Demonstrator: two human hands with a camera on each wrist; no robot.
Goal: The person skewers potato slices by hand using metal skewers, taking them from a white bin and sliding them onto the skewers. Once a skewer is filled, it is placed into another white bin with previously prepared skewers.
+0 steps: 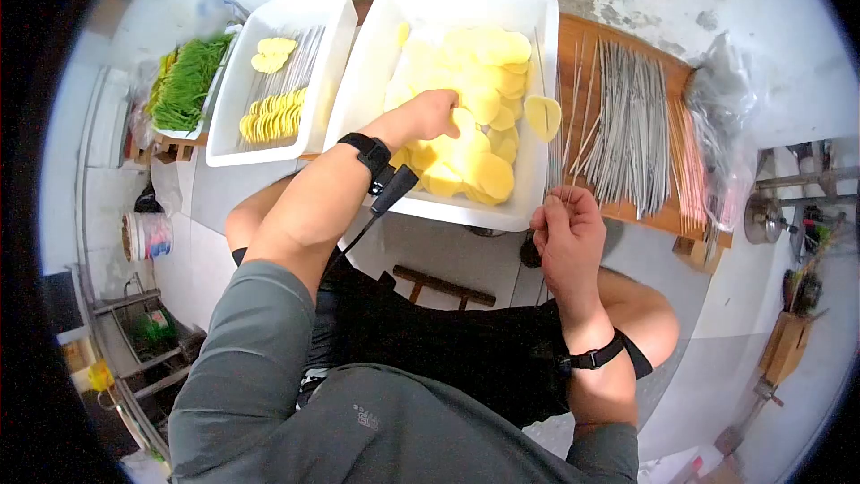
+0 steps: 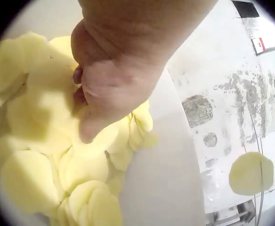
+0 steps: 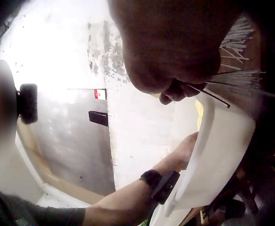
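Note:
My left hand reaches into a large white tub and pinches a pale yellow potato slice among the heaped slices; its fingertips are partly hidden. In the left wrist view the thumb lies over that slice and the fingers curl behind. My right hand, at the tub's near right corner, pinches the lower ends of thin skewers between thumb and fingers. They point up and away, and one potato slice is threaded on them. In the right wrist view a dark skewer end sticks out from the fist.
The white tub stands on a wooden board beside many loose grey skewers and a clear plastic bag. To its left, a smaller white tub holds skewered slices; green vegetables fill a tray farther left.

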